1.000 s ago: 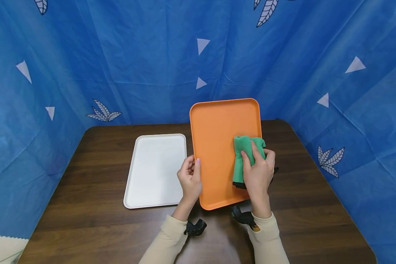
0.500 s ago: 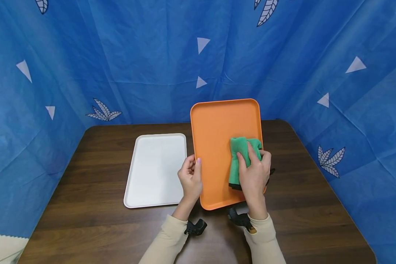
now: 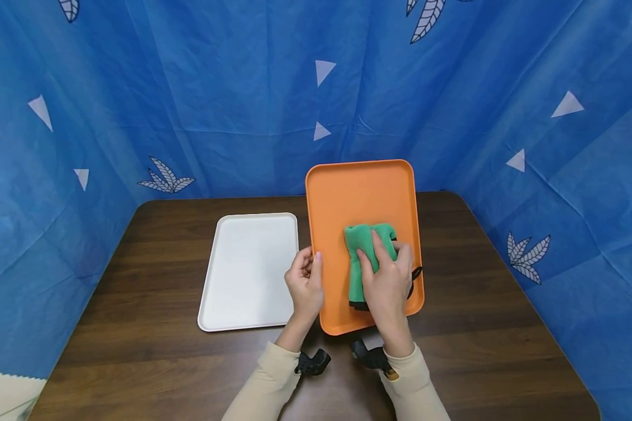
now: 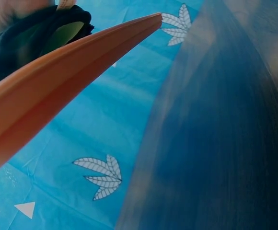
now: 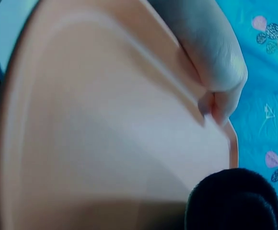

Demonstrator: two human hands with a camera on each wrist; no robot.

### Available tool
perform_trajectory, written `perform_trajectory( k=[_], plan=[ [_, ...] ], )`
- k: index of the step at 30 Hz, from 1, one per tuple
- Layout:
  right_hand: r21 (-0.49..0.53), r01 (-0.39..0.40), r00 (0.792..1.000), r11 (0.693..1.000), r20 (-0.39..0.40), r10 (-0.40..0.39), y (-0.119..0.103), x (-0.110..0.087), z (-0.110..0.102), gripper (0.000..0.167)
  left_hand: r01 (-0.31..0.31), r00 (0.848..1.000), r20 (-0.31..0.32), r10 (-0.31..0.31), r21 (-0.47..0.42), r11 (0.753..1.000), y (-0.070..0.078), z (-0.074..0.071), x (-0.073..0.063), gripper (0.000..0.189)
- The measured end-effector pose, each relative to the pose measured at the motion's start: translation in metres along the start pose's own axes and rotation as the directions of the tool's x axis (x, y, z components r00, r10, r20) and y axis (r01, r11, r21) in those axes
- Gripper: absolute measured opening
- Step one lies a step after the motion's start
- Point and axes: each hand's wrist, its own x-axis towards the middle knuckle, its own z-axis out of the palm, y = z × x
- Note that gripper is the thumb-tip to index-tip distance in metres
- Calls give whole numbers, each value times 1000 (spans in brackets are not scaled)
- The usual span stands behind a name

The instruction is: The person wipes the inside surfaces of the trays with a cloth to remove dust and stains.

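Note:
An orange tray (image 3: 363, 193) is held up at a tilt over the table, its inner face toward the head camera. My left hand (image 3: 304, 286) pinches its left rim, thumb on the inside. With my right hand (image 3: 387, 280) I grip a folded green cloth (image 3: 359, 245) with black edging, pressed on the tray's inner face near the middle. A small black loop (image 3: 417, 272) sticks out at the cloth's right. In the right wrist view the left hand (image 5: 211, 62) holds the tray's rim, and the cloth's dark edge (image 5: 232, 201) shows at the bottom.
A white tray (image 3: 247, 272) lies flat on the brown wooden table (image 3: 153, 304), left of the orange one. Blue curtain (image 3: 232, 99) with leaf and triangle prints hangs behind and along both sides of the table.
My right hand has slid the green cloth leftward and slightly down, from the orange tray's right rim to its middle. The left hand and the tray have barely moved.

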Motion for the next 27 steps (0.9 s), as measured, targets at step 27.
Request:
perform_trajectory(
  k=[27],
  plan=[
    [-26, 255, 967, 967, 28, -255, -24, -12, 9, 46, 8, 999, 34, -7, -5, 1000, -2, -1, -1, 14]
  ],
)
